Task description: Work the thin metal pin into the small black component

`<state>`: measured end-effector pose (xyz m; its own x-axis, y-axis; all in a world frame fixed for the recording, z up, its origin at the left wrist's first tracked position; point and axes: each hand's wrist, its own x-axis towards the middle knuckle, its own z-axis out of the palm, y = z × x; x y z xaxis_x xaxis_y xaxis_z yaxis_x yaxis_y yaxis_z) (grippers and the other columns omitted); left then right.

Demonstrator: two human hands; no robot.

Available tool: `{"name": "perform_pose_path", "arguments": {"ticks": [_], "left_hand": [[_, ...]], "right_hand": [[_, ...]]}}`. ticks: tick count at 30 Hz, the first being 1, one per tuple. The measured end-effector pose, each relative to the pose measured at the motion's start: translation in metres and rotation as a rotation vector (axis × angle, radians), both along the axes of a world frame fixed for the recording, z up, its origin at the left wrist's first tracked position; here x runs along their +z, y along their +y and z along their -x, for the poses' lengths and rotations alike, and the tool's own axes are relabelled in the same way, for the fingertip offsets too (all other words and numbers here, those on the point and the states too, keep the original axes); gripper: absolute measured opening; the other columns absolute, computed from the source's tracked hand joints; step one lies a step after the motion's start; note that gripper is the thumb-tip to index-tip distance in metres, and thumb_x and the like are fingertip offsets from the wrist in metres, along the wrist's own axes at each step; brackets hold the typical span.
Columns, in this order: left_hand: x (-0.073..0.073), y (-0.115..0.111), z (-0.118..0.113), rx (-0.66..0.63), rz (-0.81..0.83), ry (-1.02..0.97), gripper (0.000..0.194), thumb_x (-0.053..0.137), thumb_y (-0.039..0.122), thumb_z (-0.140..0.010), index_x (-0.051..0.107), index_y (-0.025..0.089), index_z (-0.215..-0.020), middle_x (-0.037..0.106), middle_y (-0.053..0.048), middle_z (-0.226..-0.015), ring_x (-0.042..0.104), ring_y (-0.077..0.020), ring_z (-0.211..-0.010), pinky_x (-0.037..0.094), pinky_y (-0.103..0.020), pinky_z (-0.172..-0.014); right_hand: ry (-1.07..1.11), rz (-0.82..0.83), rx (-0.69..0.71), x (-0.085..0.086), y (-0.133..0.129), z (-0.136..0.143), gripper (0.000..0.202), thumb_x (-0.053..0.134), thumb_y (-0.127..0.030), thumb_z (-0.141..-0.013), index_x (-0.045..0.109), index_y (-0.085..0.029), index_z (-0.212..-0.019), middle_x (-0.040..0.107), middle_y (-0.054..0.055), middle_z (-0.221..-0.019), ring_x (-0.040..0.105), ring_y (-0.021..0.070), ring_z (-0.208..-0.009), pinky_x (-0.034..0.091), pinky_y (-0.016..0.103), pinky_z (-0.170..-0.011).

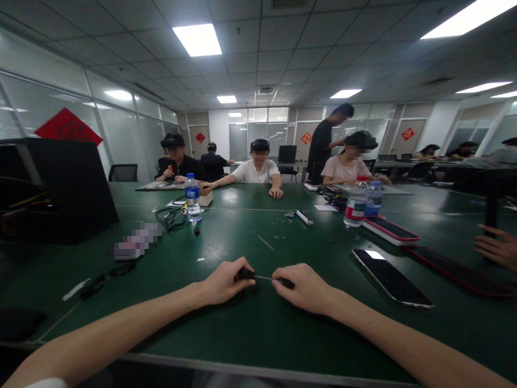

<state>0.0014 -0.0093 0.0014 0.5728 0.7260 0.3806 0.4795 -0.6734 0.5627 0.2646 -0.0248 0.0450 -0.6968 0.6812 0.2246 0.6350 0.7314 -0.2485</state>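
A: Here at the near edge of the green surface (226, 328), what are my hands on?

B: I've got the left hand (228, 280) closed, thumb and fingers pinching a small black piece (246, 274), and the right hand (305, 285) curled around a dark piece (287, 283)!

A: And between them?

B: A thin pale line (264, 278) spans the gap, low over the surface, right between the fingertips; I can't tell from here what it is, or exactly what either piece is.

A: Over to the right side!

B: A black-screened phone (391, 277) lies face up beyond my right forearm, with a red-edged phone (391, 229) farther out, near two plastic bottles (355, 205). Another person's hand (496, 245) shows at the far right.

A: Straight ahead?

B: A white device (304, 217) sits beside small grey bits (290, 214), and across the surface a person in a white shirt (256, 171) has both arms stretched forward.

A: Now the left!

B: One upright bottle (193, 196) with a blue cap, black cables (172, 218) next to it, an open box (205, 198) just behind, and a white scrap (201, 260) nearer my left hand
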Motion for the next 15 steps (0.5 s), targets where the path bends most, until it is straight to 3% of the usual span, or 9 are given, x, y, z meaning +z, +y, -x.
{"name": "perform_pose_path", "arguments": {"ticks": [15], "left_hand": [[0.0013, -0.0011, -0.0003, -0.010, 0.027, -0.002, 0.024, 0.064, 0.034, -0.093, 0.057, 0.017, -0.108, 0.068, -0.003, -0.088, 0.064, -0.0147, -0.072, 0.045, -0.022, -0.063]], "right_hand": [[0.003, 0.007, 0.004, 0.0021, -0.0007, -0.0001, 0.028, 0.049, -0.032, -0.096, 0.074, -0.019, -0.098, 0.072, 0.004, -0.083, 0.063, 0.0153, -0.070, 0.045, 0.024, -0.067]]}}
